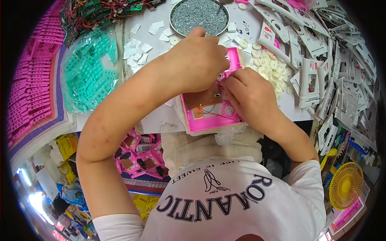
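A pink plastic casing lies on the near edge of the worktable in front of me. Inside it are a brown circuit board, thin wires and a coil of pink wire. My left hand is bent over the casing's upper part, its fingers curled closed and their tips hidden beneath it. From the right, my right hand reaches in with thumb and fingers pinched together at the board's right side. What either hand grips is hidden by the fingers.
A round metal dish of small screws stands at the back. Off-white plastic discs and white plastic frames are heaped to the right. Left are a bag of turquoise parts, stacked pink parts and green circuit boards.
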The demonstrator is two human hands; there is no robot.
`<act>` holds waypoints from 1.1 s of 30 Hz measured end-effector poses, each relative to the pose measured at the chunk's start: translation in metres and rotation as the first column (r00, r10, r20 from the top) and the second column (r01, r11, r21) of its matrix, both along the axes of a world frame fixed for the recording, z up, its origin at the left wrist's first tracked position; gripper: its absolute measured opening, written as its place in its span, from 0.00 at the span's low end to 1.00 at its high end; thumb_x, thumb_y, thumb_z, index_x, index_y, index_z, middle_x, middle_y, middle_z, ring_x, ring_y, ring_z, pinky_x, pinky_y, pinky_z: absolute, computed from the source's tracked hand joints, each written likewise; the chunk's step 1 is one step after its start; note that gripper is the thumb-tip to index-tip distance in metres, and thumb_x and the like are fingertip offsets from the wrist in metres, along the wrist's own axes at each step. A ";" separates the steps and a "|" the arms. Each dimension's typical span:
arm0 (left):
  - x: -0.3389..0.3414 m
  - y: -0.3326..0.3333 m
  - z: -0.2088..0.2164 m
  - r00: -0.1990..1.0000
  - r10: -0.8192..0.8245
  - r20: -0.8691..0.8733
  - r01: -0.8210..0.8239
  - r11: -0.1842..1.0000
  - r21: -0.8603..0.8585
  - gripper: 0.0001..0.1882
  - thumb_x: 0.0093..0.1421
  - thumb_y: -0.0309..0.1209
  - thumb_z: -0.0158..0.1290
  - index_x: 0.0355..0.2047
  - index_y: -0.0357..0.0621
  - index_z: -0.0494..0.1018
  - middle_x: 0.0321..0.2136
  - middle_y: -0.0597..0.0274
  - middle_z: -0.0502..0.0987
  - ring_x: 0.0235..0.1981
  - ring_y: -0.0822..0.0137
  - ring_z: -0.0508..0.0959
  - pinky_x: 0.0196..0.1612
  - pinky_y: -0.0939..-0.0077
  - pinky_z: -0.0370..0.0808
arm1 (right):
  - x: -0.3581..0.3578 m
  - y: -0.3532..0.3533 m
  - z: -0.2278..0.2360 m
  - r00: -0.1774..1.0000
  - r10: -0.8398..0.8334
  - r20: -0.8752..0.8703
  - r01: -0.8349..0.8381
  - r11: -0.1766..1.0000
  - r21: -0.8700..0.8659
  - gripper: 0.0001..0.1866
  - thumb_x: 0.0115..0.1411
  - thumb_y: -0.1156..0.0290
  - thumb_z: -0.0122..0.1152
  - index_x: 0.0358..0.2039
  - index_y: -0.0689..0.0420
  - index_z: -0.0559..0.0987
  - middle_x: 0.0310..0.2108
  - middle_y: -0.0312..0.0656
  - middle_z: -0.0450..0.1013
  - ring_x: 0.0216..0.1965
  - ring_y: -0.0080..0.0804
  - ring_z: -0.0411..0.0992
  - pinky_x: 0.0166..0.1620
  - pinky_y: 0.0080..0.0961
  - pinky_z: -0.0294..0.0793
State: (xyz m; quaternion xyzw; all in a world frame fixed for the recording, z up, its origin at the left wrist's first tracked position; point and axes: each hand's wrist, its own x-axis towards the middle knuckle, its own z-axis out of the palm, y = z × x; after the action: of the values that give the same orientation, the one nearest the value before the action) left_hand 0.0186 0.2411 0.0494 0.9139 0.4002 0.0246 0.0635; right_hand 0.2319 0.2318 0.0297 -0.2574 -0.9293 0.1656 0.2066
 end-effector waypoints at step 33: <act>-0.004 -0.019 -0.010 0.925 0.215 0.312 -0.185 0.975 -0.123 0.06 0.55 0.26 0.58 0.33 0.40 0.74 0.30 0.54 0.74 0.33 0.48 0.77 0.35 0.55 0.74 | 0.004 0.003 0.009 0.978 -0.057 0.202 0.048 0.998 0.049 0.07 0.48 0.75 0.65 0.30 0.56 0.78 0.32 0.39 0.73 0.38 0.37 0.75 0.32 0.32 0.81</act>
State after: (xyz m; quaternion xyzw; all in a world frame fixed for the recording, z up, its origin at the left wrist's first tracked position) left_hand 0.0146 0.2219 0.0395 0.8478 0.4764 0.1620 0.1672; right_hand 0.2356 0.2351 0.0389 -0.2930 -0.9418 0.1126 0.1207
